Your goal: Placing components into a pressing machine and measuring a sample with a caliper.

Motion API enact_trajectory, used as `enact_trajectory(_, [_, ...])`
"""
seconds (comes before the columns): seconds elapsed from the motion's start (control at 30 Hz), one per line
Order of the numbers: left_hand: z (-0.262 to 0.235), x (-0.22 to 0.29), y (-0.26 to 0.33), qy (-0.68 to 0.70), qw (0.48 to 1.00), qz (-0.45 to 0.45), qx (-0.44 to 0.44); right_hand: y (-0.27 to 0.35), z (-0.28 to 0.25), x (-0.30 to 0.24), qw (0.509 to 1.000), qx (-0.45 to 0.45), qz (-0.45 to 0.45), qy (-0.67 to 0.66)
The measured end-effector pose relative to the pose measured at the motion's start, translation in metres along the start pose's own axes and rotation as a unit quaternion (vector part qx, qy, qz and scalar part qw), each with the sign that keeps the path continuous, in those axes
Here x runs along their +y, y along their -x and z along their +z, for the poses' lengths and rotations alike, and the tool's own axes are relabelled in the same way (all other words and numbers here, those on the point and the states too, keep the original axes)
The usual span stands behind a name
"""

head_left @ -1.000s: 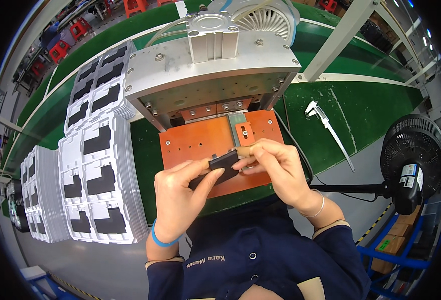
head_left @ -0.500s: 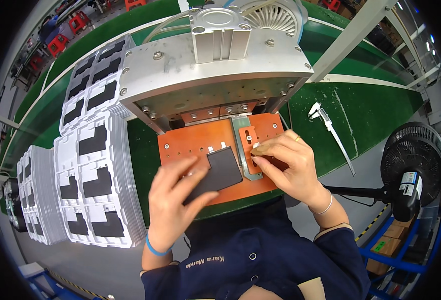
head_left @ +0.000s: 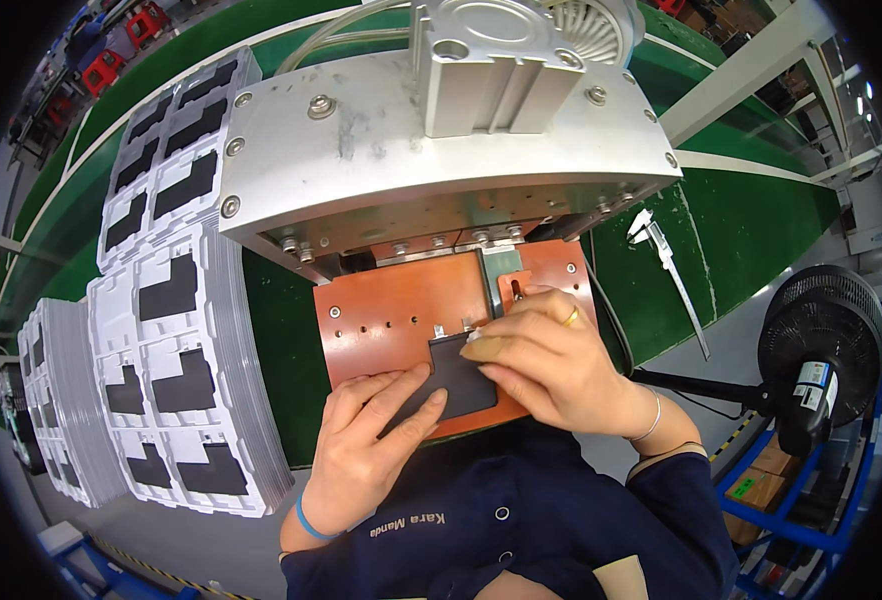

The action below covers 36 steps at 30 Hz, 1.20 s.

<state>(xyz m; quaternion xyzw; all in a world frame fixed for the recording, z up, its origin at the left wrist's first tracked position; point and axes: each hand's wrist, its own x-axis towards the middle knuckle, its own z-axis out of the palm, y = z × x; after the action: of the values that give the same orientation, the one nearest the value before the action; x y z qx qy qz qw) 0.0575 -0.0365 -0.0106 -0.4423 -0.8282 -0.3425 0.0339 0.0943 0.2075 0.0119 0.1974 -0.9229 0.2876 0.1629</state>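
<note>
A black, flat pouch cell (head_left: 451, 375) with a stepped corner lies tilted over the front of the orange press plate (head_left: 376, 350). Two short silver tabs (head_left: 439, 331) stick out from its far edge. My left hand (head_left: 366, 430) grips the cell's left part, thumb on top, fingers along the far side. Beside the tabs, my right hand (head_left: 551, 365) is closed in a pinch on a small white piece (head_left: 475, 337), mostly hidden by the fingers. A tan cover sits on one right fingertip. That hand partly hides the slotted orange block (head_left: 514, 283).
A metal press frame (head_left: 361, 150) overhangs the plate's far side. Stacked white trays (head_left: 176, 370) with black cells stand at the left. A caliper (head_left: 669, 270) lies on the green table at the right, near a black fan (head_left: 821, 350).
My right hand has moved left and nearer, from the slotted block to the cell's tabs. The left hand has settled on the cell, which sits slightly nearer me. The view has shifted closer.
</note>
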Motion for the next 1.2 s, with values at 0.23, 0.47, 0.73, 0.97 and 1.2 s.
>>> enact_trajectory(0.23, [-0.001,-0.003,-0.001,0.014,1.0,0.011,-0.01,-0.004,0.014,-0.003,0.996,-0.041,-0.003,0.077])
enact_trajectory(0.47, [-0.002,-0.005,-0.002,0.022,0.999,0.012,-0.02,-0.004,0.017,-0.003,0.998,-0.011,0.014,0.054])
enact_trajectory(0.73, [-0.003,-0.003,-0.004,0.016,1.0,0.017,-0.021,-0.003,0.011,-0.001,0.996,-0.024,0.04,0.08])
enact_trajectory(0.97, [-0.008,-0.002,-0.015,0.02,1.0,0.003,-0.018,0.017,-0.013,0.009,0.996,0.064,0.053,0.04])
enact_trajectory(1.2, [-0.001,-0.016,-0.045,-0.009,1.0,-0.014,0.012,0.026,-0.013,0.015,0.999,-0.005,0.046,0.0])
